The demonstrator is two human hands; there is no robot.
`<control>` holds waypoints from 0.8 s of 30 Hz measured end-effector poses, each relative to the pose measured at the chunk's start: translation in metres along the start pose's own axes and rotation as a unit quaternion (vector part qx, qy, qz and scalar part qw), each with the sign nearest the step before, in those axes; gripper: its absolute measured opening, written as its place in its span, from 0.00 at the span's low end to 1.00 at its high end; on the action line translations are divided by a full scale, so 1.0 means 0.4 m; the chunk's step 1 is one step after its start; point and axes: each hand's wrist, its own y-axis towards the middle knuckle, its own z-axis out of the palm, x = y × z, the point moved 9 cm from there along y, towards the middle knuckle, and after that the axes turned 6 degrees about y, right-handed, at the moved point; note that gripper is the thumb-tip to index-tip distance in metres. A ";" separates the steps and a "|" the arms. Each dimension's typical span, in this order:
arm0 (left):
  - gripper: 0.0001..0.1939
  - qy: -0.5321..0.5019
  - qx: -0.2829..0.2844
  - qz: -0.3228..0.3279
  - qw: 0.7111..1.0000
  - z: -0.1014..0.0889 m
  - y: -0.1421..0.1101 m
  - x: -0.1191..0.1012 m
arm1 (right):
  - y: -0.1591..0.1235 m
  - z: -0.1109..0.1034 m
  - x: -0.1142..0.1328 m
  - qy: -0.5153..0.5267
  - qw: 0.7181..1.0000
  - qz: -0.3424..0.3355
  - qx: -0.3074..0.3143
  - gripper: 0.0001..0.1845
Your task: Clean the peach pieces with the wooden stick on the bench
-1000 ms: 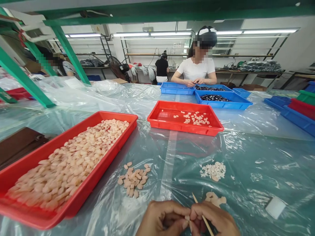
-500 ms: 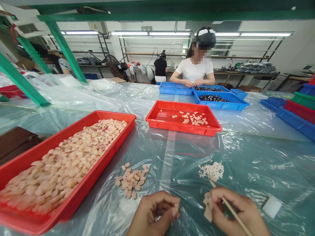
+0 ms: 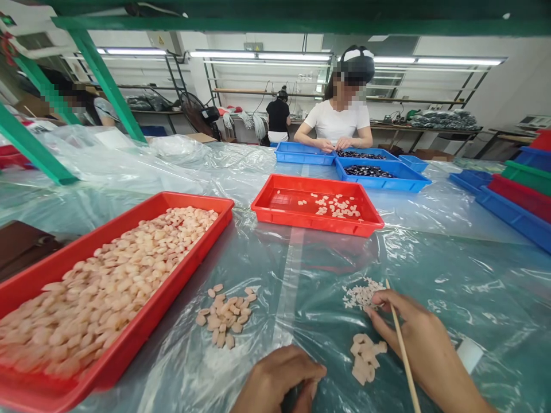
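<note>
My right hand (image 3: 415,332) grips a thin wooden stick (image 3: 401,344) that slants up past the knuckles. Its thumb and index fingertips reach the edge of a heap of tiny white pieces (image 3: 360,295). Below that lies a small cluster of flat beige pieces (image 3: 365,360), overlapping one another. My left hand (image 3: 282,381) is closed near the bottom edge, thumb and fingers brought together; whatever is between them is hidden. Left of it, a loose pile of oval beige pieces (image 3: 226,315) rests on the plastic sheet (image 3: 253,269).
A long red tray (image 3: 206,246) full of pale oval pieces takes up the left. Another red tray (image 3: 275,218) with scattered pieces stands ahead. Across the table a person (image 3: 340,120) works at blue trays (image 3: 383,184). Stacked trays (image 3: 516,201) stand right; a white block (image 3: 470,354) lies beside my right wrist.
My right hand has moved up from the beige cluster to the white heap, stick still in it. My left hand has shifted slightly down; the beige piece at its fingertips no longer shows.
</note>
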 end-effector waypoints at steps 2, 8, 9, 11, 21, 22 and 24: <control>0.13 0.014 0.001 0.010 1.000 -0.001 0.003 -0.007 | -0.001 0.020 0.006 -0.001 1.000 -0.009 0.017 0.05; 0.14 0.037 0.005 -0.013 0.999 0.003 -0.005 0.006 | -0.004 0.010 0.014 -0.006 1.000 -0.010 0.019 0.02; 0.15 0.039 0.009 -0.029 0.999 0.005 -0.007 0.015 | -0.006 0.005 0.018 0.003 1.000 -0.005 0.024 0.03; 0.14 0.041 0.026 -0.050 0.998 0.012 -0.012 0.029 | -0.016 0.009 0.025 0.041 0.998 0.007 0.052 0.04; 0.06 0.035 0.090 -0.033 0.995 0.070 -0.027 0.051 | -0.054 0.044 0.063 0.212 0.966 0.036 0.142 0.07; 0.06 0.039 0.086 -0.042 0.995 0.069 -0.027 0.054 | -0.056 0.038 0.065 0.222 0.964 0.045 0.138 0.13; 0.07 0.055 0.090 -0.066 0.992 0.063 -0.026 0.057 | -0.065 0.032 0.084 0.248 0.958 0.042 0.137 0.21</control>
